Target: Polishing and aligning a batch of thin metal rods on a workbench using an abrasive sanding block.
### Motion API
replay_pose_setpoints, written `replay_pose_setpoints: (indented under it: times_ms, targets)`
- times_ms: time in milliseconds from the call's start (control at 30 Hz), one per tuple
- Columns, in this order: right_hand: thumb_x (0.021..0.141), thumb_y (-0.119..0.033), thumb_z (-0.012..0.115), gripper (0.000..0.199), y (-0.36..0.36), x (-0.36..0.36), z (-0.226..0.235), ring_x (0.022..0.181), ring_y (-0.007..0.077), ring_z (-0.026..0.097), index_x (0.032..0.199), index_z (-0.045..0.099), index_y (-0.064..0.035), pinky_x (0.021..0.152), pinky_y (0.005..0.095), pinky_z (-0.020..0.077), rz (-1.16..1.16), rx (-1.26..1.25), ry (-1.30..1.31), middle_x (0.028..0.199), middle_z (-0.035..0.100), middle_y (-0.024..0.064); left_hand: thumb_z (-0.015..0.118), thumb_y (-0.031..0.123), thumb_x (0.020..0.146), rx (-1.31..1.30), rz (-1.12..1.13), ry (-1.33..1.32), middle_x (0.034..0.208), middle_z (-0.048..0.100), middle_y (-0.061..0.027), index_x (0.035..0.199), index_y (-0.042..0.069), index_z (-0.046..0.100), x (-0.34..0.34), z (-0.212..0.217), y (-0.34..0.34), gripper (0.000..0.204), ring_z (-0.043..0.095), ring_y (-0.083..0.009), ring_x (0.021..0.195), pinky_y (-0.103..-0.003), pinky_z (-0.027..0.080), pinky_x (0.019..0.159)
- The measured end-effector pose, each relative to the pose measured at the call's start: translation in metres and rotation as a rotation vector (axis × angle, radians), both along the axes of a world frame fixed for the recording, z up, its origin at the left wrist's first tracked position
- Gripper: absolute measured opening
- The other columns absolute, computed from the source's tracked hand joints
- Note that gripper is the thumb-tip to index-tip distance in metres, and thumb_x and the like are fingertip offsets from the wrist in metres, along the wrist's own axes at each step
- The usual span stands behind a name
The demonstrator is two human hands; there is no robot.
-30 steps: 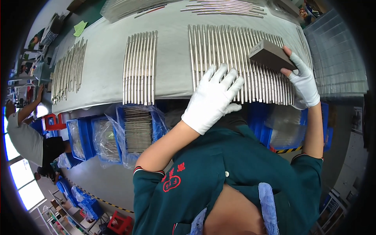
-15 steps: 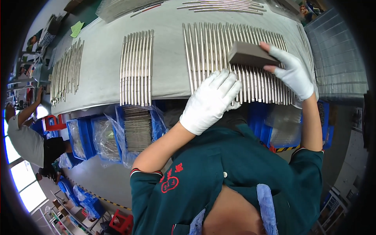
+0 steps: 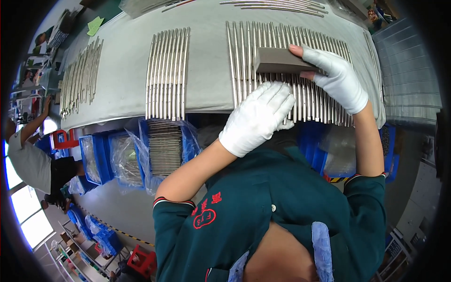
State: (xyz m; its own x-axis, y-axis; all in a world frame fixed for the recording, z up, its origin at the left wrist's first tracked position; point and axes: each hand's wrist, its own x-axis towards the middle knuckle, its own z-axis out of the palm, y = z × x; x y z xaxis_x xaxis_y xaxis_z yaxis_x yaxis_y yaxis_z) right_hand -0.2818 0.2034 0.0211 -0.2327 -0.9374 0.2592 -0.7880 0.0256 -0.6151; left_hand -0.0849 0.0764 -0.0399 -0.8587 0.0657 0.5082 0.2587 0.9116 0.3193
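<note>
A wide row of slim silvery metal rods (image 3: pixel 324 102) lies side by side on the cloth-covered table (image 3: pixel 209 75). My right hand (image 3: pixel 342 77), in a white glove with bare thumb and fingertip showing, grips a grey-brown rectangular block (image 3: pixel 277 61) by its right end. The block lies across the upper middle of the rods. Flat over the near ends of the same rods rests my gloved left hand (image 3: pixel 258 117), its fingers stretched forward and close together. The rod ends beneath that palm are hidden.
Left of the row lie a narrower rod group (image 3: pixel 167 75) and a further uneven one (image 3: pixel 82 77). More rods (image 3: pixel 277 5) lie at the far edge. Blue bins (image 3: pixel 98 160) with rods and plastic bags stand below the table's near edge. Another person (image 3: pixel 30 155) stands at far left.
My right hand has moved left with the block, sliding it across the rods. My left hand stays at the near ends of the rods. The whole view has shifted slightly.
</note>
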Motion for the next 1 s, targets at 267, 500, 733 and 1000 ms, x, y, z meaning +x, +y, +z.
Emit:
replay_pose_setpoints:
  times_ms: [267, 500, 733, 1000]
  targets:
    - [0.085, -0.005, 0.072, 0.059, 0.081, -0.026, -0.009, 0.124, 0.0183, 0.056, 0.141, 0.052, -0.0112, 0.101, 0.0307, 0.0484, -0.408, -0.163, -0.218, 0.143, 0.054, 0.0070, 0.077, 0.031, 0.072, -0.029, 0.008, -0.046, 0.124, 0.059, -0.0163, 0.123, 0.000, 0.056, 0.001, 0.004, 0.000, 0.063, 0.057, -0.0337, 0.117, -0.044, 0.044, 0.104]
    - [0.090, -0.020, 0.072, 0.066, 0.090, -0.036, -0.025, 0.133, 0.0198, 0.044, 0.148, 0.041, -0.0096, 0.111, 0.0345, 0.0367, -0.758, -0.556, -0.190, 0.147, 0.045, 0.0079, 0.077, 0.042, 0.068, 0.021, 0.008, -0.243, 0.131, 0.054, -0.0180, 0.135, 0.003, 0.049, 0.000, 0.021, 0.008, 0.082, 0.048, -0.0363, 0.127, -0.047, 0.036, 0.109]
    - [0.089, -0.019, 0.073, 0.069, 0.085, -0.036, -0.028, 0.131, 0.0209, 0.046, 0.148, 0.039, -0.0080, 0.111, 0.0352, 0.0383, -0.785, -0.706, -0.508, 0.146, 0.046, 0.0083, 0.075, 0.042, 0.070, -0.082, 0.093, -0.164, 0.130, 0.055, -0.0160, 0.133, 0.006, 0.053, -0.003, 0.008, 0.007, 0.076, 0.050, -0.0359, 0.123, -0.046, 0.040, 0.105]
    - [0.085, 0.006, 0.066, 0.056, 0.088, -0.019, -0.011, 0.123, 0.0169, 0.056, 0.139, 0.054, -0.0065, 0.101, 0.0279, 0.0472, -0.356, -0.024, -0.487, 0.141, 0.055, 0.0057, 0.074, 0.042, 0.074, -0.048, 0.039, -0.140, 0.126, 0.055, -0.0162, 0.130, 0.005, 0.054, -0.021, 0.014, 0.025, 0.070, 0.052, -0.0341, 0.121, -0.044, 0.042, 0.103]
